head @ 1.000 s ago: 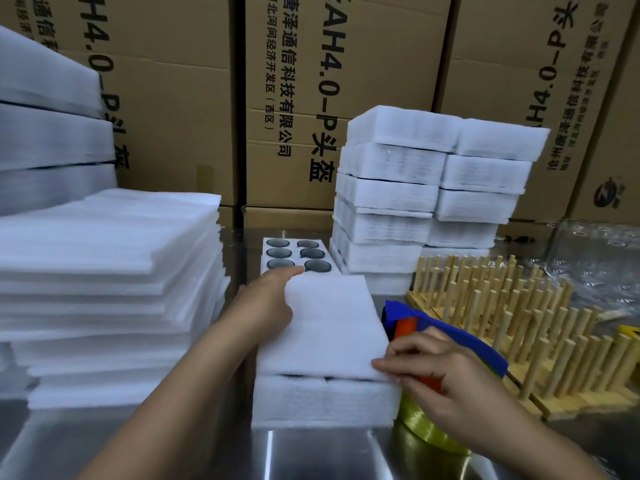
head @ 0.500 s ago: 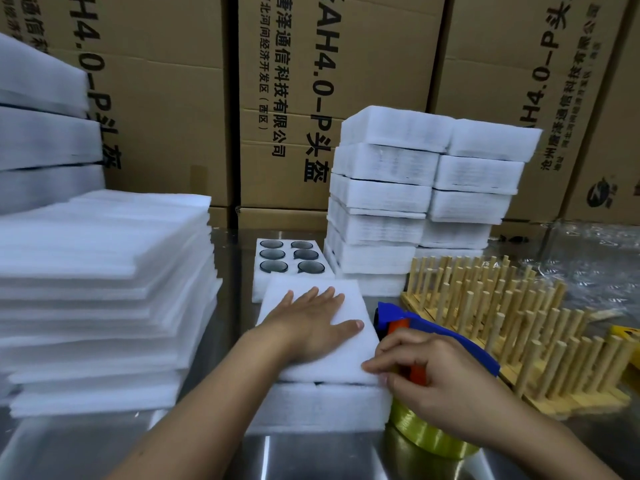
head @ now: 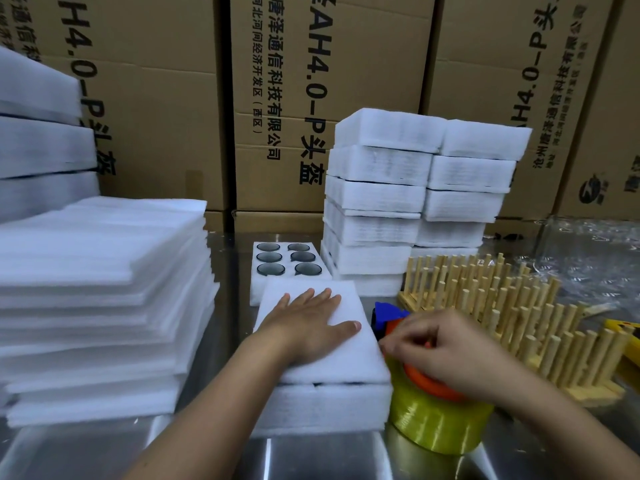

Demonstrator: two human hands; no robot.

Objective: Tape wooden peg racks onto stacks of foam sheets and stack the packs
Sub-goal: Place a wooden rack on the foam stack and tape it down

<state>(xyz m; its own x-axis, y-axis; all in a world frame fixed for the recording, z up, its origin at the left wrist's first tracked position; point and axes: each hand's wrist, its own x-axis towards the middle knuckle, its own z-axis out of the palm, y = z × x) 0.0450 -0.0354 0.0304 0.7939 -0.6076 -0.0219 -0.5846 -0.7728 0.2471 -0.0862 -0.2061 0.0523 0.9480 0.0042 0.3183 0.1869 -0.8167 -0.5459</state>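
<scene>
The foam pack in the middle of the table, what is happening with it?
The left hand lies flat on the foam pack, pressing its top sheet down. The right hand grips the tape dispenser at the pack's right edge. Wooden peg racks stand to the right; finished packs are stacked behind.

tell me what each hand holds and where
Left hand holds nothing, pressing flat on the white foam sheet. Right hand grips the orange-and-blue tape dispenser by its orange top.
</scene>
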